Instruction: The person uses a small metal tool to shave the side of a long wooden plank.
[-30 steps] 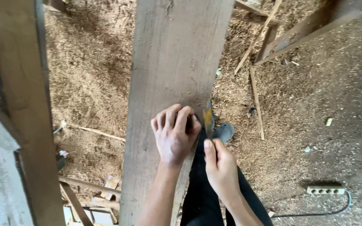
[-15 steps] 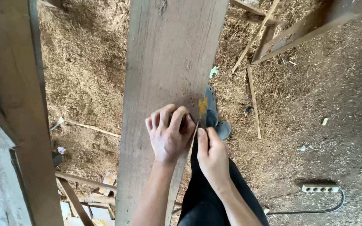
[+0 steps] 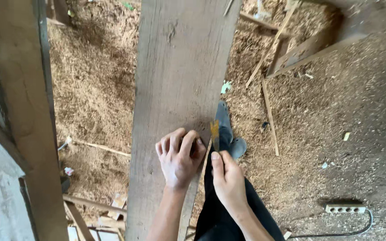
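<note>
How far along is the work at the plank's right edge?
Done: nothing finished shows on the plank. In hand: the left hand presses on the plank near its edge, and the right hand holds a thin yellowish tool against that edge. Left: cannot tell.

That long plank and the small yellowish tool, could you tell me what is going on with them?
A person stands over a long wooden plank above a sawdust-covered floor. The left hand rests curled on the plank near its right edge. The right hand holds a thin yellowish tool against that edge. A power strip lies on the floor.
</note>
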